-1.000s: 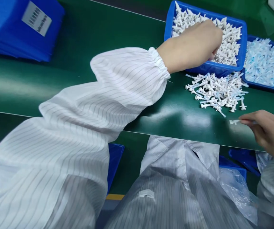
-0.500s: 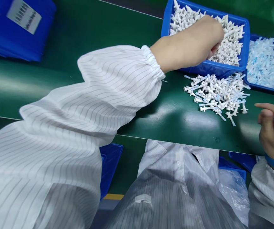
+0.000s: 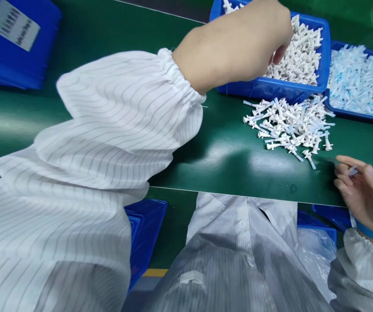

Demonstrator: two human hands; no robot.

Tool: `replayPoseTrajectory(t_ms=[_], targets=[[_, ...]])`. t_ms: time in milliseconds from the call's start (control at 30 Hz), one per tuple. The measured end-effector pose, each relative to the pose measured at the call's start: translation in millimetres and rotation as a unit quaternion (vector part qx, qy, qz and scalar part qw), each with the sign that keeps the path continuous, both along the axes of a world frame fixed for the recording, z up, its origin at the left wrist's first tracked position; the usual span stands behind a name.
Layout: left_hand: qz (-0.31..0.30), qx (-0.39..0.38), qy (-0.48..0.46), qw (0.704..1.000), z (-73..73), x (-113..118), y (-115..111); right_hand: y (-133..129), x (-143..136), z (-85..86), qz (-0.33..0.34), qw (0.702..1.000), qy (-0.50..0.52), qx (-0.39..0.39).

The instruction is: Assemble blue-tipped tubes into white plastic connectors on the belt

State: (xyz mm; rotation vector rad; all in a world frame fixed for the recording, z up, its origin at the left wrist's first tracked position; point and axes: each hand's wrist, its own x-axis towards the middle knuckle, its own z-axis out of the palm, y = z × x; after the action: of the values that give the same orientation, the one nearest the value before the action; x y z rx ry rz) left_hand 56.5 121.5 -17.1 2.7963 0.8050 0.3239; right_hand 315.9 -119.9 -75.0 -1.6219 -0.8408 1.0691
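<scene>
My left hand (image 3: 238,41) hangs over the near part of a blue bin (image 3: 273,89) full of small white plastic fittings (image 3: 303,56). Its fingers curl inward, and their tips are mostly hidden behind the hand, so whatever they pinch cannot be made out. At the right, above the table edge, my right hand (image 3: 368,190) is closed with a small translucent plastic tube (image 3: 352,170) between thumb and fingers. Between the bin and my body lies a loose pile of white fittings with pale blue tubes attached (image 3: 293,125).
A second blue bin (image 3: 362,116) on the right holds many translucent, blue-tinted tubes (image 3: 364,82). Stacked blue bins (image 3: 17,47) with a barcode label stand at the upper left. More blue bins (image 3: 147,238) and clear plastic film (image 3: 316,255) are below the green table (image 3: 206,173).
My left hand has lifted and shifted slightly left and up over the bin. The right hand has turned, bringing the small tube into sight. The whole view has shifted a little.
</scene>
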Motion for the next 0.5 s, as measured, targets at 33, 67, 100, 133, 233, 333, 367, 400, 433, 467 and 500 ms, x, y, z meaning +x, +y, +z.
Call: replayPoseTrajectory(t_ms=[33, 67, 100, 133, 233, 333, 367, 400, 433, 467, 500], targets=[[-0.001, 0.022, 0.017, 1.000, 1.8, 0, -2, -1, 0, -0.5, -0.004, 1.000, 0.009, 0.001], [0.004, 0.032, 0.019, 0.999, 3.4, 1, -3, -2, 0, -1.2, -0.010, 1.000, 0.015, 0.002], [0.006, 0.046, 0.019, 0.999, 4.8, 1, -4, -2, 0, -2.2, -0.017, 1.000, 0.017, 0.003], [0.006, 0.053, 0.005, 0.999, 5.8, 1, -5, -3, 0, -3.4, -0.027, 1.000, 0.014, 0.005], [-0.002, 0.065, -0.026, 0.998, 7.9, 4, -7, -5, -3, -6.5, -0.052, 0.999, 0.013, -0.002], [0.016, 0.039, 0.022, 0.999, 8.7, 12, -9, -4, -7, -8.3, -0.071, 0.997, 0.037, -0.006], [0.025, 0.029, 0.043, 0.998, 8.6, 15, -9, -3, -8, -8.9, -0.074, 0.996, 0.047, -0.002], [0.031, 0.022, 0.057, 0.998, 8.3, 17, -9, -2, -9, -9.5, -0.075, 0.996, 0.055, 0.005], [0.033, 0.019, 0.057, 0.998, 7.9, 19, -9, -1, -10, -10.2, -0.075, 0.995, 0.062, 0.014], [0.033, 0.016, 0.054, 0.998, 7.4, 20, -8, 0, -10, -10.9, -0.074, 0.995, 0.066, 0.023], [0.032, 0.013, 0.049, 0.998, 6.9, 20, -8, 0, -10, -11.7, -0.073, 0.994, 0.069, 0.030]])
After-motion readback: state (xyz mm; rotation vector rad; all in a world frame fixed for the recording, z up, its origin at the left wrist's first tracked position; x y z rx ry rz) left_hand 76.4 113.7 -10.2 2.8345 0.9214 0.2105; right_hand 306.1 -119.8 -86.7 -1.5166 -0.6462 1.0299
